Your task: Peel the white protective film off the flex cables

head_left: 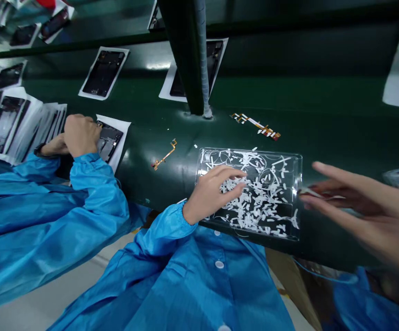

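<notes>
My left hand (pixel 216 189) hovers over the left part of a clear plastic tray (pixel 300 174), its thumb and fingers apart with nothing visible between them. White paper-like scraps (pixel 254 202) and thin curled strips lie scattered in the tray. To the right of the tray, my right hand (pixel 361 202) is blurred by motion. Its thumb and fingers pinch a thin reddish-brown and white piece (pixel 318 193) that looks like a flex cable, partly hidden by the fingers. Beyond the tray lies an orange flex cable (pixel 257 125) with white bits; a smaller one (pixel 164 155) lies to the left.
A green post (pixel 185 59) with a grey conduit rises from the green bench (pixel 144 115). Phone frames on white sheets (pixel 104 73) lie farther back. At left, a co-worker's hands (pixel 82 135) work at another phone frame (pixel 108 140), beside a stack of sheeted frames (pixel 43 126).
</notes>
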The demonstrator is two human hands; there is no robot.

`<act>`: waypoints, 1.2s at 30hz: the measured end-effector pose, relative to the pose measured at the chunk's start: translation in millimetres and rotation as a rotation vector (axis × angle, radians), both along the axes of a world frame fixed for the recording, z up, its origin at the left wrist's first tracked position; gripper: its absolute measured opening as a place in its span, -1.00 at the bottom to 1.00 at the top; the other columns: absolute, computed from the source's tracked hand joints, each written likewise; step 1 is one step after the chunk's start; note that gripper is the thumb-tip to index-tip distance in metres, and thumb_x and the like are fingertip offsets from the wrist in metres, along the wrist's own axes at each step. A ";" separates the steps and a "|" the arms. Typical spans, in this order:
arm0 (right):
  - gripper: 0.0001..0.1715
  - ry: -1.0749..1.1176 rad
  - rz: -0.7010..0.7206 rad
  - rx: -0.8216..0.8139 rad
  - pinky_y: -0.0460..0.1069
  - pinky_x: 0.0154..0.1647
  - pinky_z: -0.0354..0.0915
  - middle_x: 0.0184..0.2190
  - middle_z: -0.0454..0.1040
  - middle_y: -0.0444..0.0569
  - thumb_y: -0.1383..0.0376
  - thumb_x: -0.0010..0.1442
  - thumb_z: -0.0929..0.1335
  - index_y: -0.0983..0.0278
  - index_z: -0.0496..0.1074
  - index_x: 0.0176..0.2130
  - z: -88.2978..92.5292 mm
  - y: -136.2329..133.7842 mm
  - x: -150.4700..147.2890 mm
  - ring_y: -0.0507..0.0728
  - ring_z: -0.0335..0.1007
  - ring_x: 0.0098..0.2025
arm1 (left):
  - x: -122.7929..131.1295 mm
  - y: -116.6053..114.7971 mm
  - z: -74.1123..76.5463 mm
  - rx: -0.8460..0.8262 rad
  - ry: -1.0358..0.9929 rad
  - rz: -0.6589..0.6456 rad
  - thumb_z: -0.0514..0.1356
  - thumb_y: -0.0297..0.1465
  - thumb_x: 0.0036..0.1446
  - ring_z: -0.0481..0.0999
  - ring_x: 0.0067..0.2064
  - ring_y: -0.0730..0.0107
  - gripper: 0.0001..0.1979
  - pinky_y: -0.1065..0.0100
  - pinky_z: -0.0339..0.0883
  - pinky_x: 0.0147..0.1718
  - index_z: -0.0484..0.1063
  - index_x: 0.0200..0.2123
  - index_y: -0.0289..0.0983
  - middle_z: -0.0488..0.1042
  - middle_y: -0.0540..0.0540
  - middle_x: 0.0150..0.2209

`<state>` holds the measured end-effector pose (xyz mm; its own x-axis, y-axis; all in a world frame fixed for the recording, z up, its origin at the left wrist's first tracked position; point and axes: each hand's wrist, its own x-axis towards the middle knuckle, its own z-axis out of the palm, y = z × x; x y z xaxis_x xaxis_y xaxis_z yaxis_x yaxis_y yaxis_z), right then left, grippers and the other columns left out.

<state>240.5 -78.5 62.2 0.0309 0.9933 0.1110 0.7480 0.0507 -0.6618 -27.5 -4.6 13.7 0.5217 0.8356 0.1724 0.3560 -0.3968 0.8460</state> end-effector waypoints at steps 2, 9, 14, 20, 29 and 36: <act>-0.26 -0.022 0.149 -0.023 -0.03 -0.33 0.58 -0.26 0.65 -0.12 0.00 0.24 0.44 -0.09 0.30 0.34 -0.2 7.8 -9.4 0.11 0.61 -0.37 | 12.2 -0.9 10.4 -0.108 -0.134 -0.087 0.28 -0.30 0.30 0.56 -0.05 0.34 -0.76 0.28 0.47 -0.02 0.52 0.00 -0.22 0.59 -0.10 -0.05; -0.52 -0.116 0.308 0.128 -0.06 -0.30 0.48 -0.20 0.63 -0.08 0.23 0.35 0.37 0.15 0.39 0.23 3.0 20.5 -42.8 0.08 0.59 -0.29 | 22.9 -0.5 8.3 -0.230 -0.209 -0.017 0.30 -0.33 0.27 0.57 -0.26 0.40 -0.89 0.39 0.38 -0.39 0.59 -0.22 -0.24 0.62 -0.07 -0.28; -0.61 -0.193 0.307 0.188 -0.04 -0.27 0.43 -0.14 0.61 0.00 0.32 0.36 0.36 0.29 0.42 0.16 0.8 20.3 -48.7 0.09 0.58 -0.25 | 21.4 -2.2 4.4 -0.115 -0.170 0.020 0.30 -0.39 0.24 0.58 -0.26 0.39 -0.91 0.36 0.47 -0.29 0.58 -0.23 -0.28 0.61 -0.08 -0.30; -0.81 -0.175 0.308 0.191 -0.01 -0.21 0.43 -0.14 0.59 0.00 0.29 0.36 0.34 0.28 0.46 -0.04 -0.2 24.6 -48.4 0.13 0.58 -0.16 | 27.2 -5.1 4.0 0.024 -0.140 0.046 0.25 -0.39 0.28 0.62 -0.21 0.37 -0.90 0.30 0.55 -0.14 0.58 -0.22 -0.26 0.64 -0.09 -0.24; -0.90 -0.347 0.300 0.301 0.12 -0.08 0.39 -0.25 0.54 0.07 0.38 0.29 0.36 0.32 0.45 -0.15 -15.1 24.3 -52.6 0.23 0.51 -0.17 | 23.8 -7.1 5.0 -0.002 -0.108 0.076 0.28 -0.37 0.27 0.60 -0.24 0.36 -0.89 0.30 0.52 -0.20 0.59 -0.26 -0.27 0.63 -0.09 -0.29; -0.86 -0.283 0.231 0.246 0.26 0.13 0.29 -0.23 0.56 0.03 0.37 0.24 0.36 0.16 0.50 -0.19 -23.0 20.7 -59.3 0.27 0.49 -0.12 | 21.0 -0.5 1.5 -0.333 -0.190 0.054 0.32 -0.29 0.22 0.52 -0.36 0.45 -0.84 0.43 0.33 -0.47 0.60 -0.32 -0.27 0.59 -0.05 -0.34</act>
